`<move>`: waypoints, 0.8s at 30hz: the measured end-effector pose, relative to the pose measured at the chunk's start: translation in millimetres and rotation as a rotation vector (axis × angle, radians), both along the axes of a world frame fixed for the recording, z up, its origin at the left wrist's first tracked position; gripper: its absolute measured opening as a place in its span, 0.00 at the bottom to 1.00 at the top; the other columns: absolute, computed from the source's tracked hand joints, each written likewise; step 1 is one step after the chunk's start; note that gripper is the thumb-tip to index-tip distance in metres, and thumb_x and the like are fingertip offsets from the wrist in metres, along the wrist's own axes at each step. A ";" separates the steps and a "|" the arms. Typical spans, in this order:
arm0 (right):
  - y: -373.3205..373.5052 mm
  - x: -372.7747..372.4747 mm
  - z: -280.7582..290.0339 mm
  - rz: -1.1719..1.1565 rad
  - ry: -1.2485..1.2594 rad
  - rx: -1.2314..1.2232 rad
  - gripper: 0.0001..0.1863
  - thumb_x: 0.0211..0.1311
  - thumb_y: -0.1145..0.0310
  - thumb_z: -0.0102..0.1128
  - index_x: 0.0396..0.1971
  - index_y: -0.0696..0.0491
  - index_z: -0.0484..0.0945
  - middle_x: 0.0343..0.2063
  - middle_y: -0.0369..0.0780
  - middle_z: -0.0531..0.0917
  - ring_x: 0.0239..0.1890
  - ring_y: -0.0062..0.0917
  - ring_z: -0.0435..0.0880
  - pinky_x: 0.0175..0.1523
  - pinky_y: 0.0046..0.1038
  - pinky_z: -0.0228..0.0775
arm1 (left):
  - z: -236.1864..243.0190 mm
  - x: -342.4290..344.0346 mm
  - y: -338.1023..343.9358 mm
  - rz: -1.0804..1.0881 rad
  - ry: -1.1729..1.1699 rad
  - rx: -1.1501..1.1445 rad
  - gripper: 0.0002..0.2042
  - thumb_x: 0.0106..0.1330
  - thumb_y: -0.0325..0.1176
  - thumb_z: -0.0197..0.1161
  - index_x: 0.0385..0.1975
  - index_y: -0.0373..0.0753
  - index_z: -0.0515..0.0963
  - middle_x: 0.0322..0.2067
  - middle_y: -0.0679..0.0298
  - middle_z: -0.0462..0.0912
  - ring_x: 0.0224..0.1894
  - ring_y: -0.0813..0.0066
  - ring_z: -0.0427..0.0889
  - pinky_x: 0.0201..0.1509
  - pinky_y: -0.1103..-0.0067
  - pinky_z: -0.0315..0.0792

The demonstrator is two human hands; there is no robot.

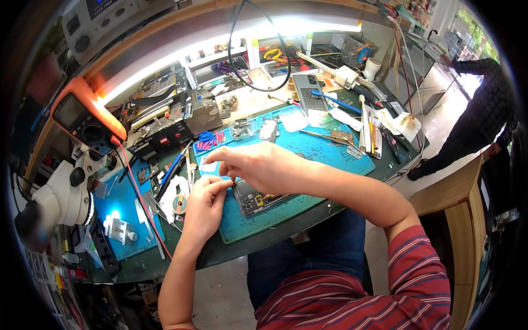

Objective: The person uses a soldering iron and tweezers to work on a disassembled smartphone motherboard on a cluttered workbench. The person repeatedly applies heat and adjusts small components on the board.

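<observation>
An opened phone (pixel 254 202) with its inner parts exposed lies on a blue work mat (pixel 242 231). At the phone's upper left corner, my left hand (pixel 204 208) is closed, thumb and forefinger pinched together. What it pinches is too small to make out. Just above it, over the phone's upper part, is my right hand (pixel 269 168). Its forefinger reaches out to the left while the other fingers bend down toward the left fingertips. A tiny dark thing shows between the two hands, its kind unclear. Part of the phone is hidden beneath my right hand and wrist.
An orange multimeter (pixel 88 118) stands at the left, its red lead crossing the bench. Nearby are a solder wick spool (pixel 179 204), a small metal clamp (pixel 120 230) and a white microscope (pixel 63 192). Tweezers (pixel 330 136) and another phone (pixel 308 91) lie farther back. A person (pixel 476 110) stands at right.
</observation>
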State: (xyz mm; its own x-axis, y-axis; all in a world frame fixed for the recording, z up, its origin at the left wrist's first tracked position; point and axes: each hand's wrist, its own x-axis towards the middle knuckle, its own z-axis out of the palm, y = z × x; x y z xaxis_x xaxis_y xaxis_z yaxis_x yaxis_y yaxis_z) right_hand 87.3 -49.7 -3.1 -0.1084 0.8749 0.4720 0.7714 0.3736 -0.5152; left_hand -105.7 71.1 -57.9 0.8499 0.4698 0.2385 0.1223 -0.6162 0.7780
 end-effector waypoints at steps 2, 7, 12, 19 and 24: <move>-2.8 -3.3 13.0 -0.134 -0.227 -0.137 0.26 0.69 0.74 0.66 0.66 0.50 0.72 0.40 0.42 0.90 0.43 0.38 0.92 0.45 0.36 0.85 | 1.9 -0.6 -1.3 0.022 0.034 -0.008 0.09 0.72 0.22 0.64 0.46 0.35 0.88 0.40 0.61 0.83 0.45 0.65 0.82 0.49 0.73 0.76; 12.7 2.2 -18.9 -0.086 0.054 0.266 0.32 0.69 0.66 0.68 0.71 0.49 0.69 0.44 0.46 0.89 0.44 0.39 0.92 0.44 0.37 0.85 | 7.0 4.1 -5.3 0.042 0.031 -0.017 0.08 0.70 0.22 0.67 0.46 0.35 0.88 0.40 0.61 0.82 0.38 0.70 0.82 0.41 0.76 0.76; 7.5 -5.9 15.6 -0.213 -0.210 -0.080 0.34 0.70 0.69 0.66 0.74 0.51 0.66 0.49 0.47 0.87 0.45 0.40 0.91 0.45 0.37 0.84 | 5.8 1.7 -4.5 0.056 0.035 0.033 0.08 0.70 0.22 0.68 0.46 0.35 0.88 0.40 0.61 0.82 0.37 0.71 0.82 0.40 0.77 0.76; 5.7 -10.4 7.1 -0.281 -0.283 -0.094 0.34 0.72 0.71 0.63 0.75 0.52 0.63 0.44 0.46 0.89 0.44 0.38 0.92 0.45 0.36 0.85 | 2.6 -1.3 -3.5 0.067 0.056 0.074 0.09 0.71 0.24 0.68 0.47 0.35 0.89 0.40 0.65 0.81 0.37 0.76 0.78 0.42 0.79 0.74; 10.9 -5.5 3.9 -0.153 -0.088 -0.084 0.34 0.70 0.66 0.67 0.73 0.54 0.67 0.41 0.46 0.90 0.40 0.38 0.92 0.41 0.34 0.85 | -1.1 1.1 -0.7 0.036 0.031 0.118 0.09 0.72 0.23 0.67 0.48 0.34 0.88 0.40 0.68 0.81 0.32 0.82 0.74 0.39 0.83 0.72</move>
State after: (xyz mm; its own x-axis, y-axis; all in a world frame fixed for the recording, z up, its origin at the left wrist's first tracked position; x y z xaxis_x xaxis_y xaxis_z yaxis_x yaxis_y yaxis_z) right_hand 81.8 -38.8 0.8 -0.0086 0.9204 0.3908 0.8595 0.2065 -0.4676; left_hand -104.6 70.4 -59.0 0.8407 0.4709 0.2675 0.1694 -0.6977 0.6960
